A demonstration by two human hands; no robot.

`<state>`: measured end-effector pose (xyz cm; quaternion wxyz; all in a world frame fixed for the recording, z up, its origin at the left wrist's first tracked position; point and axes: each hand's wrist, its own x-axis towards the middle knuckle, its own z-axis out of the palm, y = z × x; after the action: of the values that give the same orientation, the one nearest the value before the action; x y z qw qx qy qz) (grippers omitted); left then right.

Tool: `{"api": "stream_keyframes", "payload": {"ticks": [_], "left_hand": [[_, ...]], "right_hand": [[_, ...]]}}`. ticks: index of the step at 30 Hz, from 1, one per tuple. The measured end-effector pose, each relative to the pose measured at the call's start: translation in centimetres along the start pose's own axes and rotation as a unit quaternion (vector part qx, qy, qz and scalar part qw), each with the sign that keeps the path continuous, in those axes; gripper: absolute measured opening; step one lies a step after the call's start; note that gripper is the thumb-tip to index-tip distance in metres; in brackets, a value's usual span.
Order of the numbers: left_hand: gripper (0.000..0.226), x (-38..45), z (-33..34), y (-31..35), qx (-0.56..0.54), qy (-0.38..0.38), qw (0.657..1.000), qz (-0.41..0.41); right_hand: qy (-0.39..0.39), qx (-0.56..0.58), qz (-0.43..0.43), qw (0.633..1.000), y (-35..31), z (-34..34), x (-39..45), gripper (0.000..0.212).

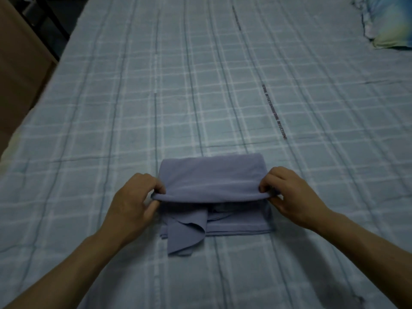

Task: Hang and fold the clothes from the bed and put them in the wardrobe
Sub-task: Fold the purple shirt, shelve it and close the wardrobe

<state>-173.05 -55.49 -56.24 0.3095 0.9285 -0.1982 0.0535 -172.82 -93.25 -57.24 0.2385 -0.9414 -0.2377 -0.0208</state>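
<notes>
- Centrally, a folded lavender garment (211, 175) lies on the plaid bed sheet (289, 97).
- Left hand (131, 201) pinches the raised fold's left end.
- Right hand (287, 195) pinches its right end.
- Loose flap droops toward the near edge.

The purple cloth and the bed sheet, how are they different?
The purple cloth is plain; the bed sheet has a checked pattern of pale lines. The cloth is small and folded into layers; the sheet is big and spread flat. The left hand and right hand pinch the cloth's folded edge, not the sheet. Both are soft fabric in bluish colours.
</notes>
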Motion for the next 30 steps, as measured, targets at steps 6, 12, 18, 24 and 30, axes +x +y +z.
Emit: {"api": "stream_keyframes", "payload": {"ticks": [6,12,18,24,30], "left_hand": [[0.014,-2.0,0.7,-0.5,0.054,-0.065,0.995,0.049],[0.014,-4.0,1.5,-0.6,0.058,-0.075,0.994,0.062],[0.023,-4.5,2.5,-0.7,0.131,-0.228,0.962,0.073],[0.038,-0.7,1.4,1.3,0.099,-0.096,0.986,-0.092],[0.061,2.7,7.3,4.0,0.19,-0.062,0.98,-0.017]], "right_hand": [[-0.028,-0.032,-0.009,0.999,-0.6,0.9,-2.1,0.037],[-0.076,-0.026,0.011,0.997,-1.2,2.2,-4.4,0.031],[-0.158,-0.044,0.028,0.986,-2.0,2.8,-4.9,0.018],[0.02,-0.08,0.015,0.997,-4.1,0.9,-2.3,0.029],[0.004,-0.082,0.089,0.993,-6.6,6.6,3.2,0.068]]}}
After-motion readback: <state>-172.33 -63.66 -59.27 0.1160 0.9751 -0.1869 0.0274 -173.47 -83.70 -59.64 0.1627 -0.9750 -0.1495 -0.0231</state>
